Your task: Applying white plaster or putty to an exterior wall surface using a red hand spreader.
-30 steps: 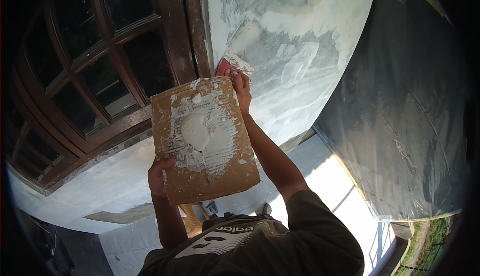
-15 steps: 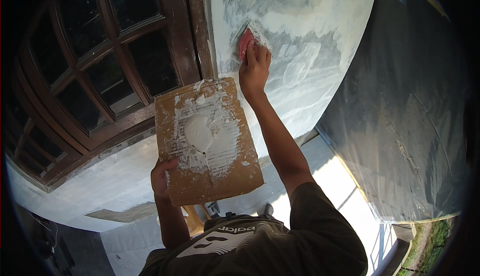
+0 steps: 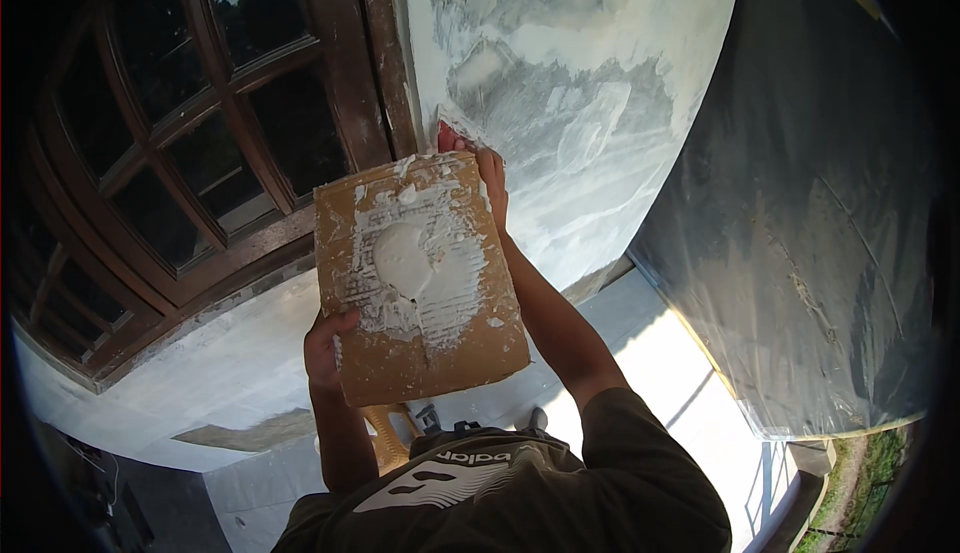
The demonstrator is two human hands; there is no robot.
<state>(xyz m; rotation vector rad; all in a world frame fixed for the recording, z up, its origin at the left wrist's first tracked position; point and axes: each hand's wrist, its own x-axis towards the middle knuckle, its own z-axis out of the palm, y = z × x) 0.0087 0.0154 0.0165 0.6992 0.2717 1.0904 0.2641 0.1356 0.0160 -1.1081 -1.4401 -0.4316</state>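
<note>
My left hand (image 3: pixel 325 350) grips the lower left edge of a piece of brown cardboard (image 3: pixel 460 368), its thumb on top. A thick mound of white putty (image 3: pixel 402 261) sits mid-board, with smears spread around it. Beyond the board's top right corner, my right hand (image 3: pixel 488 175) is closed on a red putty scraper (image 3: pixel 447 136). The scraper's putty-coated edge lies against the wall (image 3: pixel 590 143), close to the window frame. The board hides part of my right hand and the scraper's lower portion. Patchy white and grey putty covers the wall.
A brown wooden window (image 3: pixel 235 103) with dark panes is at left, its frame bordering the wall. Dark plastic sheeting (image 3: pixel 800 233) hangs at right. Below the board, a yellowish chair (image 3: pixel 387 438) partly shows near my feet on the pale floor (image 3: pixel 650 353).
My right hand has moved down and left along the wall with the scraper, and is now partly behind the cardboard. The board has barely shifted.
</note>
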